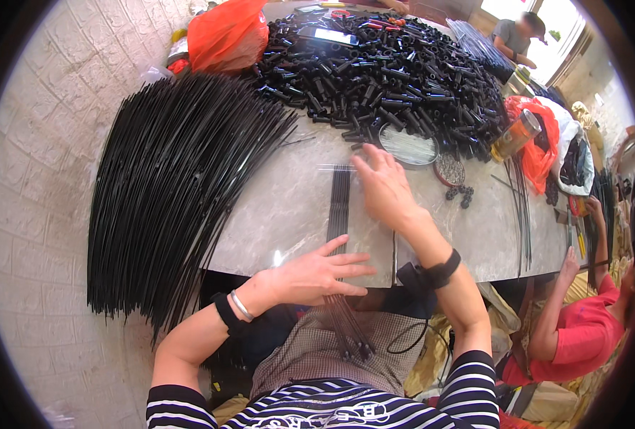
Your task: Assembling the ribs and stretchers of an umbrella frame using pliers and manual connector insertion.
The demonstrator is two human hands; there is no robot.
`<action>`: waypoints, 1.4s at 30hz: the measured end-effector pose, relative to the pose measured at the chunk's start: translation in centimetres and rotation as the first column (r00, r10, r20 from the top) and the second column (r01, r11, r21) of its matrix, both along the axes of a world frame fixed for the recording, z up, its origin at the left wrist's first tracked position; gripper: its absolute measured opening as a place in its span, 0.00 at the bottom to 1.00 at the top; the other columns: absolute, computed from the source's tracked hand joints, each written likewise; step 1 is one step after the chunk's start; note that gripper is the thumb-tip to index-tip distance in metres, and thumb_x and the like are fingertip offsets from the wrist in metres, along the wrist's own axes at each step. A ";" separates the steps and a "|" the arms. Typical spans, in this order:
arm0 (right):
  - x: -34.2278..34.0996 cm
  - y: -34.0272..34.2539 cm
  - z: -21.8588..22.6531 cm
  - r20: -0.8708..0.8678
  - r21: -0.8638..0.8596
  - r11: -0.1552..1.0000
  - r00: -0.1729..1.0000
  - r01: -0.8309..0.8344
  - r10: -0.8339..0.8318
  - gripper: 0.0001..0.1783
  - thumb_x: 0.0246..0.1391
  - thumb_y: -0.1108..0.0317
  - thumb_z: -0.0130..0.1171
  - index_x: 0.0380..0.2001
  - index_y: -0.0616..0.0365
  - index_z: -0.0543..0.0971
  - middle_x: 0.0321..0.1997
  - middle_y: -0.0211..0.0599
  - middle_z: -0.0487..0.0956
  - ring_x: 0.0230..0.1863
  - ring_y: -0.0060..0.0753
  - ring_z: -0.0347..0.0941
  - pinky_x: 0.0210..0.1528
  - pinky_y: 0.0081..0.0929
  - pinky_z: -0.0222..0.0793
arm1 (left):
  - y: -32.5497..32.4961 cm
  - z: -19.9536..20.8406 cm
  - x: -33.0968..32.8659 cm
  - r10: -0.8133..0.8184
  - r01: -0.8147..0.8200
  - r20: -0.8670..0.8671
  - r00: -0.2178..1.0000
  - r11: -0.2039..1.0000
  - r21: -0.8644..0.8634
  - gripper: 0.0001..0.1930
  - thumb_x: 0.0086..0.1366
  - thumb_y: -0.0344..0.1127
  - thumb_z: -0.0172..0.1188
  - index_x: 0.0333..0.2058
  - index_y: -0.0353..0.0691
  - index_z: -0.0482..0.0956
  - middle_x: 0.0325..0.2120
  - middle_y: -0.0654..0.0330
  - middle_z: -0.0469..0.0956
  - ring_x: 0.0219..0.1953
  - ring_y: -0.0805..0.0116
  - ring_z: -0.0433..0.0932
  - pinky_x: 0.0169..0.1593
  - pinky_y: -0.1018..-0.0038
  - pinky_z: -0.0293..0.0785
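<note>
A narrow row of thin black rods (339, 204) lies side by side on the grey table (281, 207). Their near ends, with small dark knobs, hang past the table edge over my lap. Across the far ends lie thin clear strips (326, 168). My left hand (314, 275) rests over the rods near the edge, fingers spread and flat. Beside the far ends is my right hand (385, 186), slightly blurred, its fingers apart and bent near the strips, with nothing visible in them. A round dish (432, 159) of similar clear strips stands just beyond it.
A large bundle of black rods (174, 179) covers the left side. Behind is a heap of black tubular parts (403, 79) with a phone (329, 36) on it. Bags and a jar (515, 136) stand right. A co-worker in red (582, 329) sits right; another person (512, 39) is farther back.
</note>
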State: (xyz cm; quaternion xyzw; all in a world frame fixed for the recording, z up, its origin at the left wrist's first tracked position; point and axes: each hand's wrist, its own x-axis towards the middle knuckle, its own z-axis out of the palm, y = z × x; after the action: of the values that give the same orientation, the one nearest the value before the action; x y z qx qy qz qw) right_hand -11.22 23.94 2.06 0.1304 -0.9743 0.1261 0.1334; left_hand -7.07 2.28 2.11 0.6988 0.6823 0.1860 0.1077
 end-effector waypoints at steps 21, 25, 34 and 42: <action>16.8 -7.5 12.2 -0.016 -0.801 0.534 0.902 -0.270 0.431 0.12 0.50 0.75 0.61 0.40 0.62 0.77 0.34 0.43 0.80 0.34 0.44 0.79 0.40 0.33 0.72 | -1.0 -0.4 0.4 0.056 -0.091 0.190 0.980 0.979 0.183 0.29 0.59 0.42 0.61 0.59 0.49 0.67 0.58 0.60 0.70 0.65 0.63 0.60 0.70 0.52 0.43; 16.8 -7.6 12.5 -0.028 -0.794 0.538 0.901 -0.284 0.434 0.13 0.51 0.75 0.60 0.42 0.63 0.77 0.35 0.44 0.80 0.37 0.45 0.79 0.41 0.32 0.72 | -1.3 0.2 1.3 0.072 -0.170 0.414 0.907 0.964 0.204 0.27 0.62 0.44 0.59 0.58 0.45 0.68 0.57 0.58 0.71 0.64 0.63 0.62 0.70 0.53 0.43; 17.0 -7.2 12.4 -0.043 -0.806 0.503 0.878 -0.312 0.477 0.11 0.50 0.74 0.61 0.38 0.62 0.79 0.39 0.45 0.80 0.42 0.47 0.77 0.44 0.34 0.72 | -0.8 -0.3 0.0 0.004 -0.010 0.108 0.994 0.998 0.060 0.24 0.68 0.47 0.46 0.61 0.50 0.65 0.65 0.65 0.59 0.70 0.67 0.48 0.73 0.58 0.35; 16.9 -7.6 12.0 -0.184 -0.667 0.609 0.888 -0.428 0.422 0.10 0.50 0.76 0.62 0.37 0.62 0.79 0.36 0.42 0.82 0.46 0.44 0.78 0.58 0.36 0.67 | -0.6 1.6 1.2 0.056 -0.061 0.046 0.997 0.992 0.114 0.25 0.64 0.45 0.53 0.59 0.47 0.68 0.59 0.63 0.66 0.66 0.63 0.57 0.69 0.56 0.45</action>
State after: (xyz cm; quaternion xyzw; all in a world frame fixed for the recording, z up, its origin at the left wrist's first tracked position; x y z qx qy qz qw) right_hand 5.64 16.36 14.07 0.2987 -0.7956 0.5076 0.1422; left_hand -5.91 1.72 3.69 0.6794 0.6881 0.2431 0.0763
